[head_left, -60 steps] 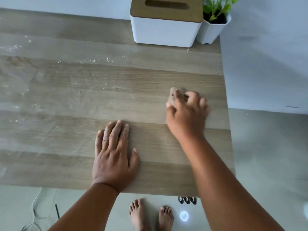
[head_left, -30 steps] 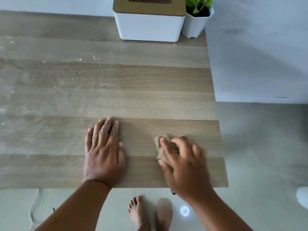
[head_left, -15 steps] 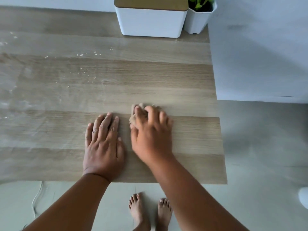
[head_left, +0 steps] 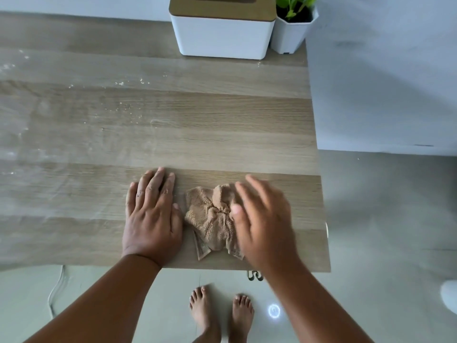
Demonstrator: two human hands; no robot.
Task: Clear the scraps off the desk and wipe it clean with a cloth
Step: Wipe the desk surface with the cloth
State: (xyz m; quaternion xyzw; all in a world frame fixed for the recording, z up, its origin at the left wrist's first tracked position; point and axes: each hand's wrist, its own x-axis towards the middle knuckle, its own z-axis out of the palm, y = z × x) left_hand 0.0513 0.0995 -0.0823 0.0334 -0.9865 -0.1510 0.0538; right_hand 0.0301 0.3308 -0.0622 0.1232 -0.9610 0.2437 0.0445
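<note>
A crumpled tan cloth (head_left: 211, 219) lies on the wooden desk (head_left: 222, 134) near its front edge. My left hand (head_left: 152, 216) rests flat on the desk just left of the cloth, fingers straight. My right hand (head_left: 264, 219) is at the cloth's right side with fingers spread and blurred; it covers the cloth's right edge, and I cannot tell whether it touches the cloth. Small white crumbs (head_left: 128, 82) and pale smears lie on the desk's left and far parts.
A white tissue box with a wooden lid (head_left: 222, 33) and a white pot with a green plant (head_left: 291, 28) stand at the desk's far right corner. The desk's right edge borders a grey floor (head_left: 383, 219). My bare feet stand below the front edge.
My right hand had been rubbing the bunched cloth around the desk's right part; now its fingers have spread and the cloth lies uncovered beside it. My left hand stayed flat.
</note>
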